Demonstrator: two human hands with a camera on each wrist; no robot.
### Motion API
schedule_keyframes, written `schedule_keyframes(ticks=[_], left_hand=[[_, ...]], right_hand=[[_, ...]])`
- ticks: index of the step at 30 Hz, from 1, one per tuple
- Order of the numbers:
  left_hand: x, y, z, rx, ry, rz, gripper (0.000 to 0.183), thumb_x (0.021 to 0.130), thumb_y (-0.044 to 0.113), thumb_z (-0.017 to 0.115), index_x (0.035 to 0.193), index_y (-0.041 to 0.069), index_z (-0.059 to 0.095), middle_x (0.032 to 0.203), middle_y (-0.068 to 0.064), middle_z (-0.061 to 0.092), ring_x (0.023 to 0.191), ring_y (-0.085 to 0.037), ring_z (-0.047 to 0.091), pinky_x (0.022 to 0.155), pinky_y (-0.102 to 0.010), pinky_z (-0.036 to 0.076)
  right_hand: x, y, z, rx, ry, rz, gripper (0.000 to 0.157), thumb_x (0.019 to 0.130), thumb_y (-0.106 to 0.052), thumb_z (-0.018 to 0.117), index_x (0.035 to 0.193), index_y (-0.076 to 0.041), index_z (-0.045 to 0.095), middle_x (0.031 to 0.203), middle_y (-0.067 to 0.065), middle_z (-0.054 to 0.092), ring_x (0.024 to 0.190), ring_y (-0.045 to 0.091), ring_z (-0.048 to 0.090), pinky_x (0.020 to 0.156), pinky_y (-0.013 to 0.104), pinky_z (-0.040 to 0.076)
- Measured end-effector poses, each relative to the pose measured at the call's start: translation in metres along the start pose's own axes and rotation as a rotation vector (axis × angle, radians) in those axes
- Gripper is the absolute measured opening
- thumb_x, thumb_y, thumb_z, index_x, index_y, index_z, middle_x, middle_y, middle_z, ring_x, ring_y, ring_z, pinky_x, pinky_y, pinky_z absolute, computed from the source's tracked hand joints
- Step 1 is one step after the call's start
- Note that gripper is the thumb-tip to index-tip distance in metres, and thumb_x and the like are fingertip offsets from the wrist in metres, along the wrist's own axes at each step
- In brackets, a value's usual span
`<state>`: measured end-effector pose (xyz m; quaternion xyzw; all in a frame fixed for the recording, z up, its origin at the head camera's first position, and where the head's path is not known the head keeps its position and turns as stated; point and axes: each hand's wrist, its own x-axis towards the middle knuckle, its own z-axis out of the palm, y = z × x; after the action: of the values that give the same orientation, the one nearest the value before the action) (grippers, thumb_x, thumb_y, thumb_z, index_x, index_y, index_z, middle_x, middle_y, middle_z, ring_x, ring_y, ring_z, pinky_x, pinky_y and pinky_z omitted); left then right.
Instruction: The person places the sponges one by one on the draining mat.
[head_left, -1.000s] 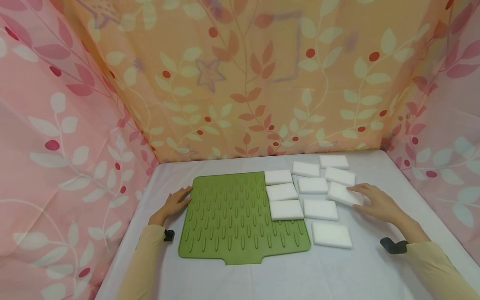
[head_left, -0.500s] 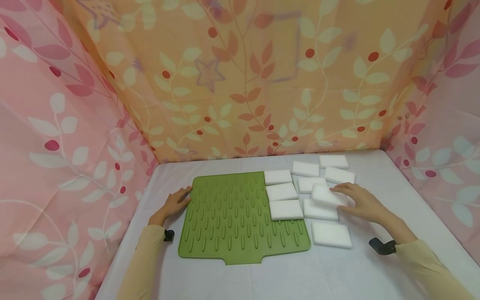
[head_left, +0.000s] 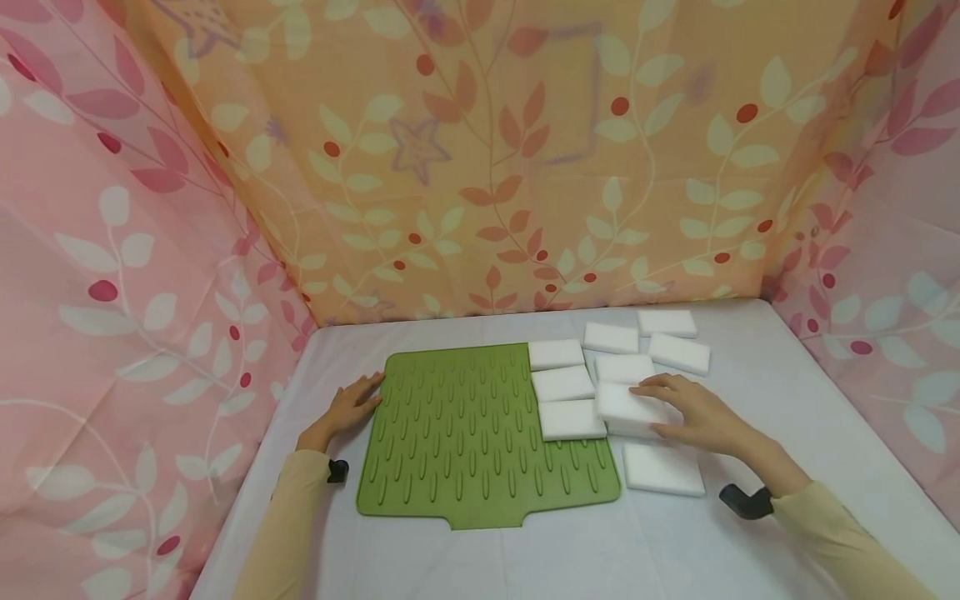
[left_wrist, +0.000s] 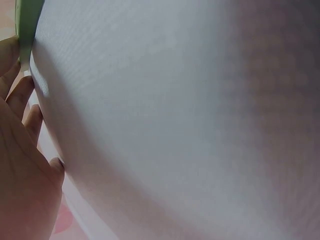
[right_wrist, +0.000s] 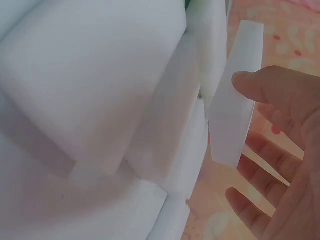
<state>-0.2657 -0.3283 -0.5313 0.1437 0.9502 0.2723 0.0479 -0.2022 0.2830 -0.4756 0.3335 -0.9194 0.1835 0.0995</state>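
My right hand (head_left: 693, 412) pinches a white sponge block (head_left: 621, 403) between thumb and fingers. In the right wrist view the held sponge (right_wrist: 239, 95) is seen edge on, the thumb pressed to its near face. It hovers over another white block and mostly hides it in the head view. To the left lies a green silicone mat (head_left: 450, 433) with raised ridges. Three sponges rest along its right part, one of them (head_left: 572, 419) close beside the held block. My left hand (head_left: 352, 407) rests with extended fingers at the mat's left edge (left_wrist: 26, 30).
Several more white sponges lie right of the mat, including one (head_left: 663, 469) nearer the front and one (head_left: 667, 322) at the back. A white cloth (head_left: 570, 554) covers the table. Patterned fabric (head_left: 487, 167) walls in the back and both sides.
My right hand has picked up the sponge from among the blocks on the right and carried it left toward the mat. The left hand has stayed at the mat's edge.
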Motion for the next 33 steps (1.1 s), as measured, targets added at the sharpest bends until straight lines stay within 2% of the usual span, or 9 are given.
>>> schedule_keyframes(ticks=[4,12,21,27,33], left_hand=[[0.0,0.0,0.0,-0.001,-0.004,-0.004,0.053,0.097,0.024,0.047,0.144,0.006,0.032,0.147,-0.02,0.031,0.137,-0.044,0.02,0.103,-0.069,0.003],[0.0,0.0,0.001,-0.005,-0.001,-0.004,0.053,0.097,0.024,0.047,0.144,0.005,0.032,0.147,-0.019,0.03,0.137,-0.043,0.019,0.104,-0.068,0.003],[-0.001,0.0,0.002,-0.016,0.001,-0.007,0.053,0.097,0.024,0.047,0.144,0.006,0.032,0.148,-0.019,0.03,0.138,-0.042,0.019,0.105,-0.067,0.001],[0.0,-0.002,0.002,-0.003,0.008,0.001,0.053,0.097,0.025,0.047,0.144,0.006,0.033,0.147,-0.019,0.031,0.137,-0.042,0.02,0.104,-0.068,0.002],[0.0,-0.001,0.001,-0.005,0.009,0.0,0.053,0.097,0.024,0.048,0.144,0.006,0.033,0.147,-0.019,0.031,0.137,-0.043,0.02,0.104,-0.068,0.002]], right_hand=[[0.003,-0.01,0.003,0.002,-0.006,-0.02,0.058,0.073,-0.022,0.078,0.126,-0.02,0.058,0.121,0.0,0.056,0.105,0.021,0.055,0.08,0.043,0.048],[0.008,-0.03,0.01,0.017,-0.006,-0.132,0.059,0.07,-0.022,0.08,0.125,-0.019,0.059,0.117,-0.002,0.056,0.102,0.015,0.055,0.076,0.037,0.049],[0.009,-0.05,0.019,0.05,-0.096,-0.135,0.06,0.072,-0.026,0.078,0.128,-0.024,0.056,0.121,-0.006,0.054,0.108,0.014,0.053,0.083,0.04,0.047],[0.009,-0.06,0.025,0.071,-0.127,-0.145,0.059,0.073,-0.028,0.077,0.128,-0.025,0.056,0.121,-0.006,0.054,0.11,0.014,0.051,0.085,0.041,0.047],[0.01,-0.065,0.034,0.069,-0.135,-0.177,0.059,0.072,-0.029,0.078,0.126,-0.025,0.056,0.12,-0.01,0.053,0.11,0.009,0.047,0.084,0.036,0.046]])
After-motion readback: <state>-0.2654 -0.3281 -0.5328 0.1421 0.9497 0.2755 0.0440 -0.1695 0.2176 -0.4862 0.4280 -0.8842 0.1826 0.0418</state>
